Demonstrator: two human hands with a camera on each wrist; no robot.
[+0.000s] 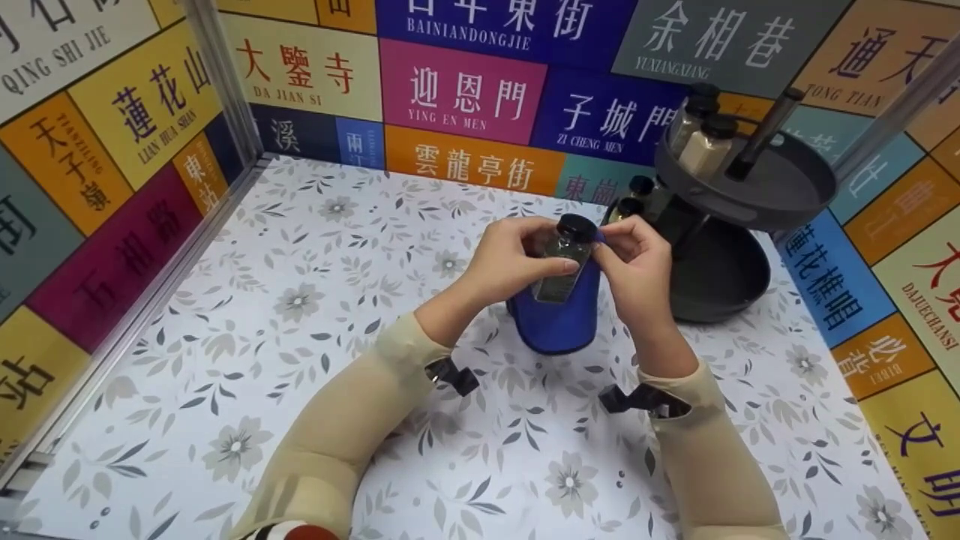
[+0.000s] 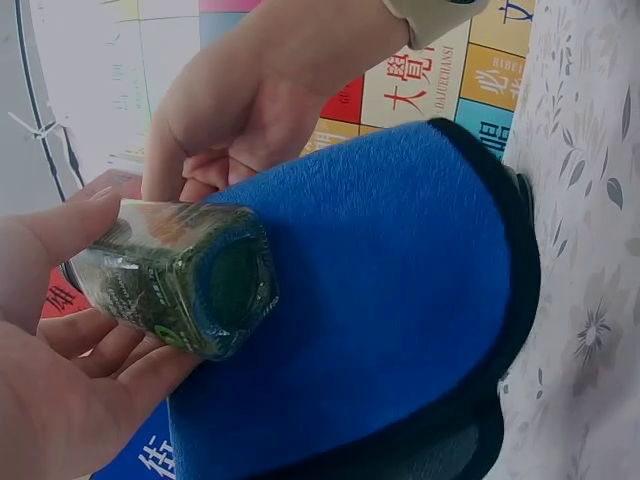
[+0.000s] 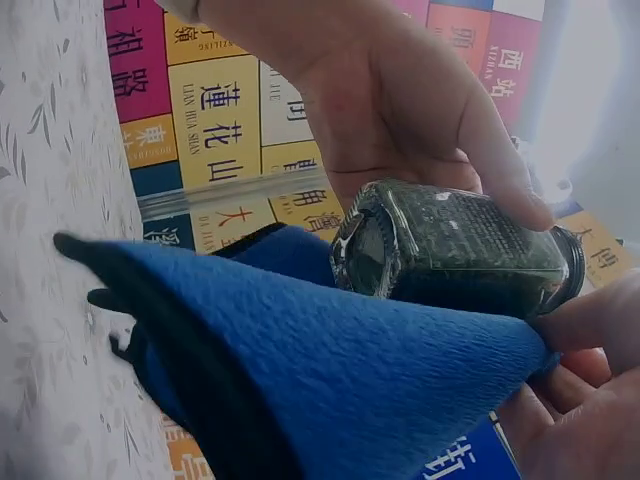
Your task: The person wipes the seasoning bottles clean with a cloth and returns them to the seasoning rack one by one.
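My left hand grips a small glass spice jar with a black lid, its thumb across the front. Green flakes fill the jar, which leans with its lid up and away from me. Between the thumb and fingers of my right hand is pinched the edge of a blue cloth with dark trim. The cloth hangs down behind and below the jar, above the table. In the right wrist view, the jar's faceted glass side lies close along the cloth's upper edge.
At the back right stands a dark two-tier rack. Its upper tray carries black-capped jars, and more capped jars stand at the lower tray. A floral-patterned table lies beneath, enclosed by panels of coloured signs.
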